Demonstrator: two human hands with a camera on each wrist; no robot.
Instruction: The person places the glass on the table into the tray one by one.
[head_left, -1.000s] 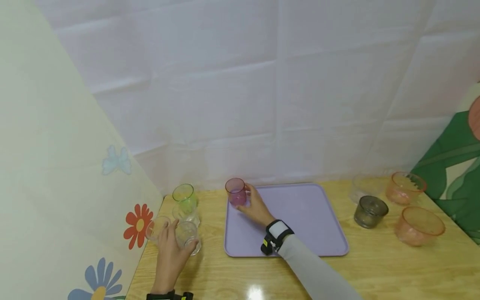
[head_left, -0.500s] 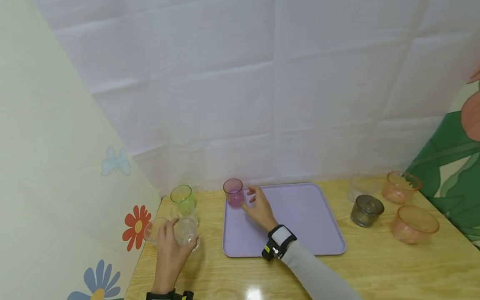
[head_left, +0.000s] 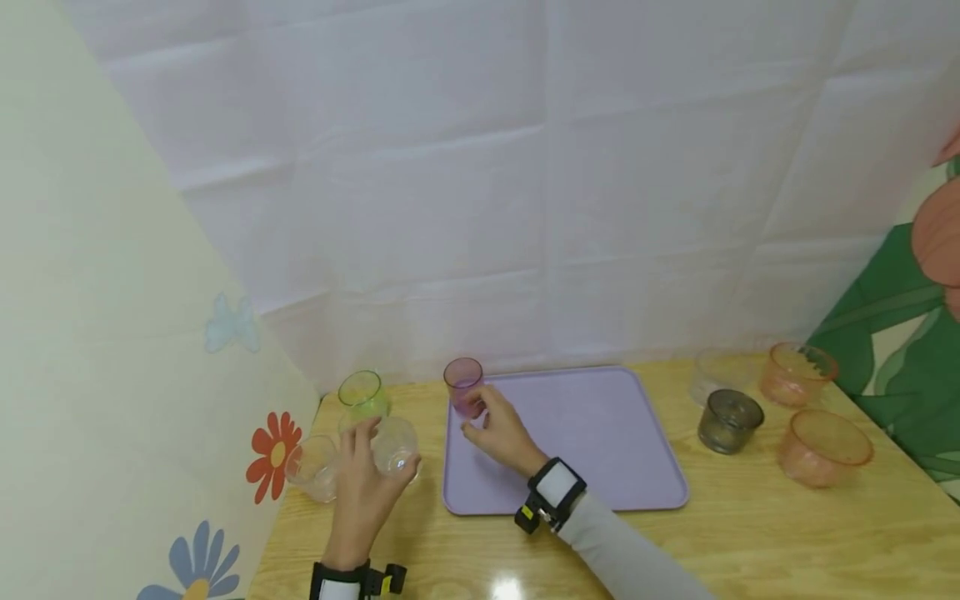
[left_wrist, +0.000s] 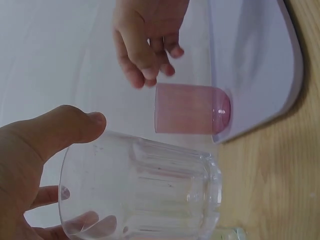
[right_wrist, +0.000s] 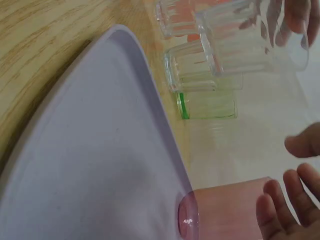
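My left hand (head_left: pixel 367 496) grips a clear glass tumbler (left_wrist: pixel 150 185) round its rim, thumb on one side and fingers on the other. In the left wrist view the tumbler's ridged base faces the table. A pink-purple glass (head_left: pixel 461 382) stands upright on the back left corner of the lilac tray (head_left: pixel 585 450). My right hand (head_left: pixel 504 429) is over the tray just beside that glass, fingers loosely bent and holding nothing. From the right wrist view, the pink-purple glass (right_wrist: pixel 230 210) sits just below the spread fingertips (right_wrist: pixel 270 225).
Left of the tray stand a green glass (head_left: pixel 363 398) and a clear glass (head_left: pixel 311 473); another clear glass (right_wrist: pixel 192 70) is near the green one. At the right are a dark grey bowl (head_left: pixel 729 421), two orange bowls (head_left: pixel 825 450) and a clear bowl (head_left: pixel 708 379). A white sheet hangs behind.
My right hand has let go of the pink-purple glass and drawn slightly back from it. My left hand has lifted the clear tumbler and shifted right toward the tray.
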